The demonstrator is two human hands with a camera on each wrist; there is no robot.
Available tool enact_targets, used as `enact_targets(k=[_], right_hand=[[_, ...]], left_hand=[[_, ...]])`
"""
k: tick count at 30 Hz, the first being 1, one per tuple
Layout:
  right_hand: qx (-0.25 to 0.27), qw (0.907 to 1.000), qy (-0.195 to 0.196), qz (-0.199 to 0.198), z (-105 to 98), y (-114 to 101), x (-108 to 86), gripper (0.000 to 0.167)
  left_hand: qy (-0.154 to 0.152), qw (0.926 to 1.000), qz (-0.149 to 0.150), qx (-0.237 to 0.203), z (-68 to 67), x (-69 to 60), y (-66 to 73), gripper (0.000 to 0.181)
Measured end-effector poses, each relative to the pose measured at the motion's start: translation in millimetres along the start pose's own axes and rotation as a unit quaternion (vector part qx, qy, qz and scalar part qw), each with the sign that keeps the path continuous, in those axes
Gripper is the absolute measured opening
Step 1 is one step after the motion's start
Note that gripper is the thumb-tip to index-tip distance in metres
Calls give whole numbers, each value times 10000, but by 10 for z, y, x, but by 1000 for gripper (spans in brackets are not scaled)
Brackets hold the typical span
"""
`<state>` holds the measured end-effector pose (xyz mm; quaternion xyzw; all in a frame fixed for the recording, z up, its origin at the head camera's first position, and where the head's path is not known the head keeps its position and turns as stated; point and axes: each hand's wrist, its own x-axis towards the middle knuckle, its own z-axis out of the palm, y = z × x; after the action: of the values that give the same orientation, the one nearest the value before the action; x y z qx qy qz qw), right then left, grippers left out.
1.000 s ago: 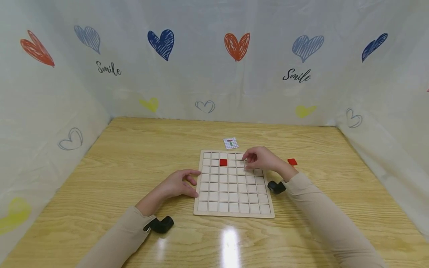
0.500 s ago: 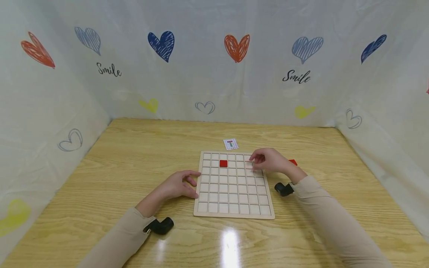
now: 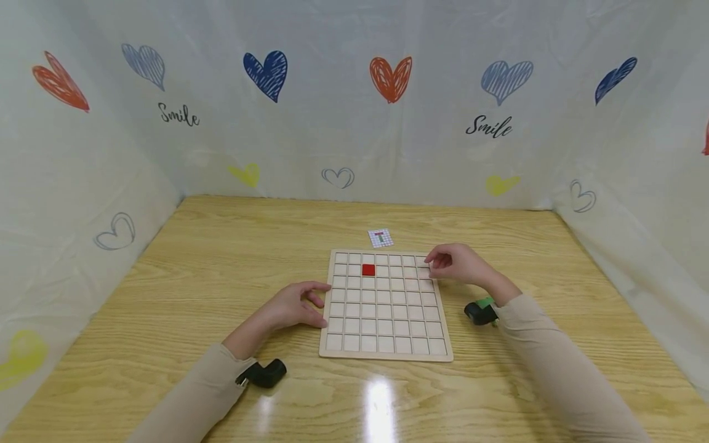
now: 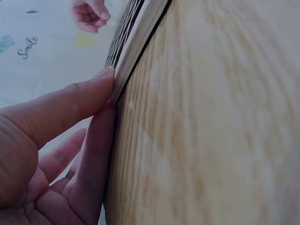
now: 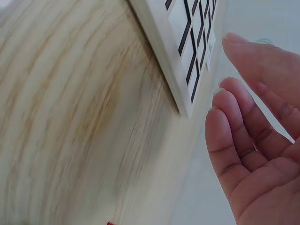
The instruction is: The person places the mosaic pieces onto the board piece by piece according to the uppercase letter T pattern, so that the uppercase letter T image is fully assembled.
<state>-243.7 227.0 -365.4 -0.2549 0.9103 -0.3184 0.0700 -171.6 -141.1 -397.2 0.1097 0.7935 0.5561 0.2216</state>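
A pale wooden grid board [image 3: 386, 352] lies on the table, with one red square tile [image 3: 368, 269] in an upper-left cell. My left hand [image 3: 293, 304] rests its thumb and a fingertip against the board's left edge; the left wrist view shows this contact close up on the board's rim [image 4: 136, 44]. Over the upper right corner of the board hovers my right hand [image 3: 455, 263]. Its fingers are loosely bent, and the right wrist view shows a gap between thumb and fingers [image 5: 219, 129] with nothing held. Part of the board's upper right is hidden by it.
Behind the board lies a small printed card [image 3: 380, 238] with a T pattern on a grid. Green pieces [image 3: 485, 302] lie right of the board, partly covered by the right wrist's black camera [image 3: 479, 314]. A red corner [image 5: 110, 223] shows low in the right wrist view.
My right hand has moved rightward from over the board to its upper right corner. It now hides the red piece right of the board, and green pieces have come into sight. The left hand stays put.
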Motion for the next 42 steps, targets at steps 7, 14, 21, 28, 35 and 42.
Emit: enact_targets(k=[7, 14, 21, 28, 35, 42], right_hand=[[-21, 9999, 112, 22, -56, 96, -82, 22], [-116, 9996, 210, 157, -101, 159, -153, 22], [-171, 9994, 264, 161, -137, 232, -234, 23], [-256, 9990, 248, 265, -200, 285, -314, 24], [-148, 9991, 219, 330, -242, 321, -379, 23], [-208, 9984, 283, 443, -297, 371, -465, 24]], left_hand=[[10, 10000, -32, -16, -2, 6, 5, 70], [26, 10000, -44, 26, -7, 6, 10, 70], [12, 10000, -25, 20, -10, 5, 4, 70], [-13, 10000, 2, 19, -9, 11, -5, 70], [-35, 10000, 0, -11, -10, 2, 1, 70], [-38, 10000, -2, -21, -3, -5, 15, 70]])
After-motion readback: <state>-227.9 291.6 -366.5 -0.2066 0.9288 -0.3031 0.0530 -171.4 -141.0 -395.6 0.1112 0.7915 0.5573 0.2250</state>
